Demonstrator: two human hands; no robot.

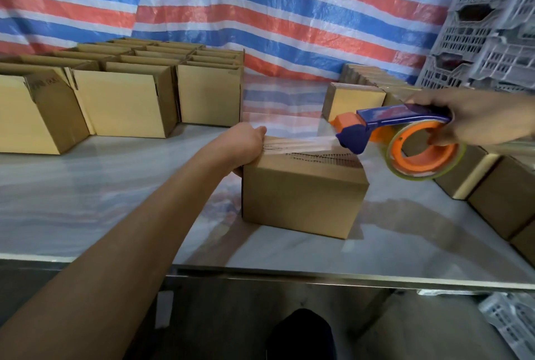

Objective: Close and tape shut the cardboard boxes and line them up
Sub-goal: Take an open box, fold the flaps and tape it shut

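A closed cardboard box (pixel 301 197) stands in the middle of the table. My left hand (pixel 244 144) grips its far left top corner and presses the end of a clear tape strip (pixel 307 144) down there. The strip stretches across the box top to a blue and orange tape dispenser (pixel 405 139), which my right hand (pixel 474 119) holds by the handle just above the box's right end. A row of closed boxes (pixel 498 197) runs along the right side of the table.
Several open boxes (pixel 124 99) stand packed together at the back left. Grey plastic crates (pixel 492 21) are stacked at the back right. A striped tarp (pixel 260 6) hangs behind. The table's front edge (pixel 289 273) is near me.
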